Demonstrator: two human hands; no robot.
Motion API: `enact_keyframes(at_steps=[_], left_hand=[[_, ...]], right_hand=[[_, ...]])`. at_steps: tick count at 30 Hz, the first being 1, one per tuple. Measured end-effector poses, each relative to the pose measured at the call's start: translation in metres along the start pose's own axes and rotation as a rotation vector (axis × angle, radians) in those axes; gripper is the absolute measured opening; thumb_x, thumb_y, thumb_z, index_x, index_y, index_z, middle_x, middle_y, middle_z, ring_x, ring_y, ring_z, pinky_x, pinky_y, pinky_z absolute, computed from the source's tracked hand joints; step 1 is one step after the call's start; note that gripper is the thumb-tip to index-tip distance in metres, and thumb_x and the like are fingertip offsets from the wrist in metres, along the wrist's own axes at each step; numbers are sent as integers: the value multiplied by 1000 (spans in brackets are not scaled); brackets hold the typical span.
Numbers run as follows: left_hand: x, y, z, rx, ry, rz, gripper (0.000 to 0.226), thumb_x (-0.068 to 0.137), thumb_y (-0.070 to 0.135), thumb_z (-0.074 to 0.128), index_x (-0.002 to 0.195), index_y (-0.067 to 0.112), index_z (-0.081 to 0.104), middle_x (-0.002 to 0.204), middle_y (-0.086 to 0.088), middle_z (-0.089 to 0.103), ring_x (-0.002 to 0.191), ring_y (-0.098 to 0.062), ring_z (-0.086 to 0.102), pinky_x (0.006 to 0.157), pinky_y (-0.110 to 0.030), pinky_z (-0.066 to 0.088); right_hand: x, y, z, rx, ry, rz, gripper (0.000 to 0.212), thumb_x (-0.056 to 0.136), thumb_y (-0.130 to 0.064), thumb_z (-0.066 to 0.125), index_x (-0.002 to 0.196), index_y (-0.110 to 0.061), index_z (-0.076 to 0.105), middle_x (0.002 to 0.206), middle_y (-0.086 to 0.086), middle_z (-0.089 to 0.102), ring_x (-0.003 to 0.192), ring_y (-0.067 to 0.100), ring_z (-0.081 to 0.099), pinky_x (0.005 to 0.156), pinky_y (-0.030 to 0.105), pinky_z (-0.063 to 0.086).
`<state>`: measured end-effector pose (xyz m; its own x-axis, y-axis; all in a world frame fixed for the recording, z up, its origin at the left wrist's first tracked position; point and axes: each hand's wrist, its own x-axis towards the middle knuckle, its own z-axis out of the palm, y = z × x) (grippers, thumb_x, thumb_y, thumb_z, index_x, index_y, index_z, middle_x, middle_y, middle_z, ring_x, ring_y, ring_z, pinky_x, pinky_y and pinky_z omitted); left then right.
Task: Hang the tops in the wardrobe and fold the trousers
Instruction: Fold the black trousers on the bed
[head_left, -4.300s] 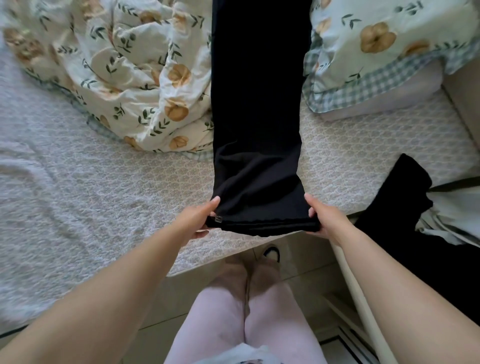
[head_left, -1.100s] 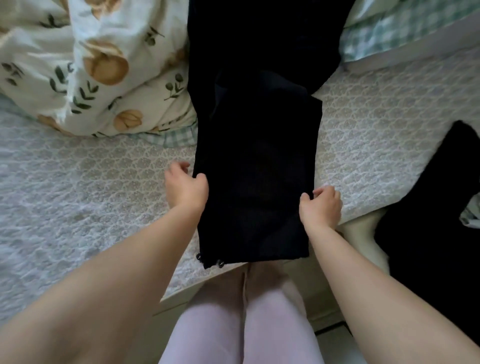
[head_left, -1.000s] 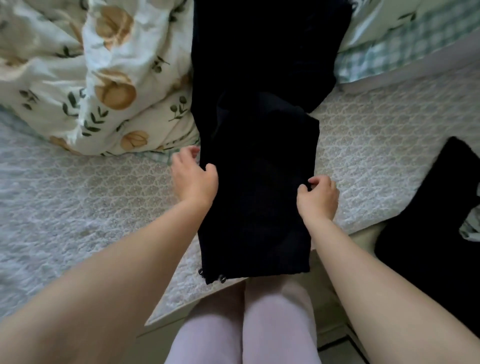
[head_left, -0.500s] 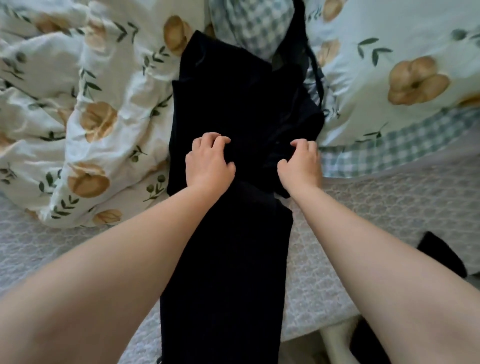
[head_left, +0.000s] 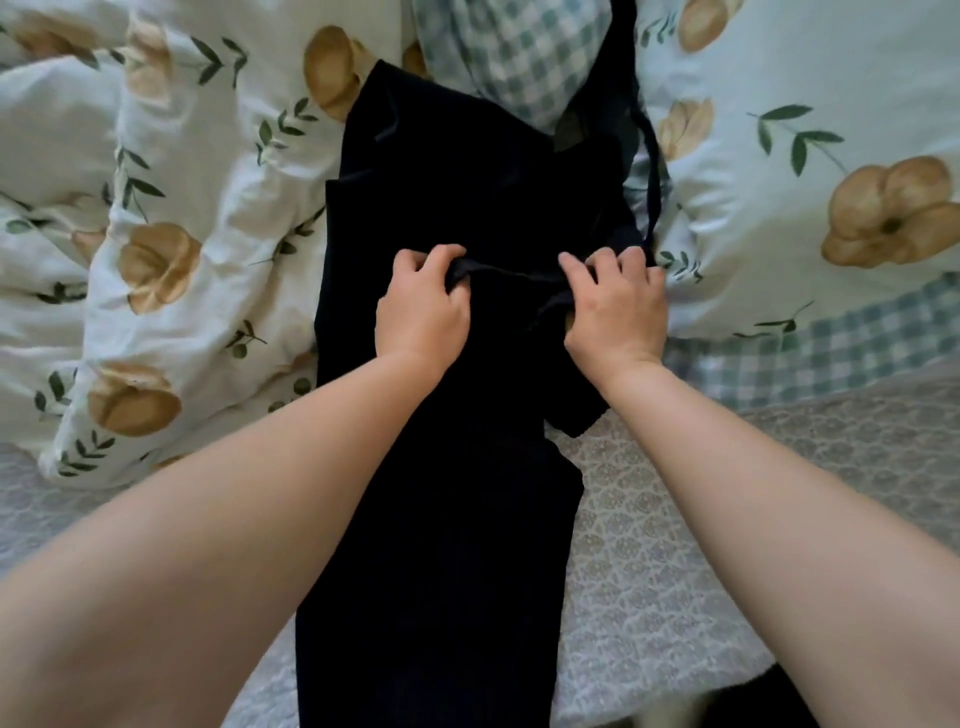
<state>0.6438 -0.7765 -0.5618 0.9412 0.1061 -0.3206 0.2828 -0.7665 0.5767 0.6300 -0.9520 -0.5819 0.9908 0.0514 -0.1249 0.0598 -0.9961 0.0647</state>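
Black trousers (head_left: 441, 519) lie lengthwise down the middle of the bed, their far end resting on the bedding and their near end running off the bottom of the view. My left hand (head_left: 422, 306) pinches a fold of the black cloth near the trousers' middle. My right hand (head_left: 615, 306) grips the same fold a little to the right. The folded-over edge runs between the two hands. A thin dark strap (head_left: 652, 171) trails from the trousers' far right side.
A white floral duvet (head_left: 171, 244) is bunched on the left. A pale green floral pillow (head_left: 810, 156) with a checked border lies on the right. The patterned grey bedsheet (head_left: 649, 561) shows at lower right, with another dark garment (head_left: 753, 712) at the bottom edge.
My hands carried the trousers' near hem forward over the legs, then slid up the cloth to its middle. In the last half second both hands closed on the fold there.
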Motion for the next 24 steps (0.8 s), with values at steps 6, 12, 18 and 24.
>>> enact_keyframes(at_steps=[6, 12, 18, 24], left_hand=[[4, 20, -22, -233, 121, 16, 19, 94, 26, 50, 109, 23, 61, 118, 8, 40, 89, -6, 44, 81, -16, 31], [15, 47, -65, -475, 171, -104, 12, 93, 25, 45, 97, 22, 56, 84, 10, 56, 89, -17, 54, 76, -27, 40], [19, 82, -103, -662, 74, -45, 6, 81, 36, 51, 81, 36, 58, 87, 11, 62, 96, -18, 60, 90, -48, 51], [9, 90, -127, -531, -13, 4, 21, 75, 47, 61, 96, 42, 59, 113, 1, 62, 102, -17, 61, 92, -41, 52]], right_hand=[[25, 10, -38, -125, -75, -74, 40, 81, -19, 54, 120, -12, 49, 135, 11, 39, 125, 31, 30, 95, 37, 19], [31, 17, -62, 211, -319, 17, 82, 84, -44, 58, 148, -22, 10, 123, 7, 50, 109, 30, 51, 77, 38, 42], [27, 15, -90, 595, -438, 281, 23, 91, -30, 47, 107, -16, 55, 105, 11, 62, 100, 33, 57, 74, 35, 41], [45, 5, -163, 1542, -590, 808, 22, 93, -17, 35, 93, -18, 57, 64, 2, 60, 57, 21, 61, 70, 37, 46]])
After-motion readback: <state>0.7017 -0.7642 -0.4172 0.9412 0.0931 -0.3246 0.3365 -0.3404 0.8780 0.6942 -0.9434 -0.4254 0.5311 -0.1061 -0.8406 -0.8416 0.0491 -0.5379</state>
